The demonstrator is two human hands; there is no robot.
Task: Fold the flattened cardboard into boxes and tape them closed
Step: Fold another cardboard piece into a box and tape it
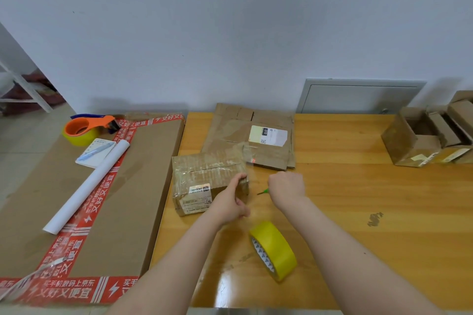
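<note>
A small folded cardboard box (pixel 204 181) covered in clear tape stands on the wooden table (pixel 358 199). My left hand (pixel 231 202) presses its right end, thumb on the top corner. A clear tape strip runs from that corner down toward the yellow tape roll (pixel 275 249), which stands on edge near the front. My right hand (pixel 286 188) is curled round a small green-handled tool (pixel 263 191), just right of the box. Flattened cardboard (pixel 256 135) with a white label lies behind.
A large flat carton with red printed tape (pixel 97 186) lies at left, carrying a white paper roll (pixel 87 186), a notepad with pen (pixel 96 152) and an orange tape dispenser (pixel 87 128). Open boxes (pixel 430 135) stand at the far right. A wall runs behind the table.
</note>
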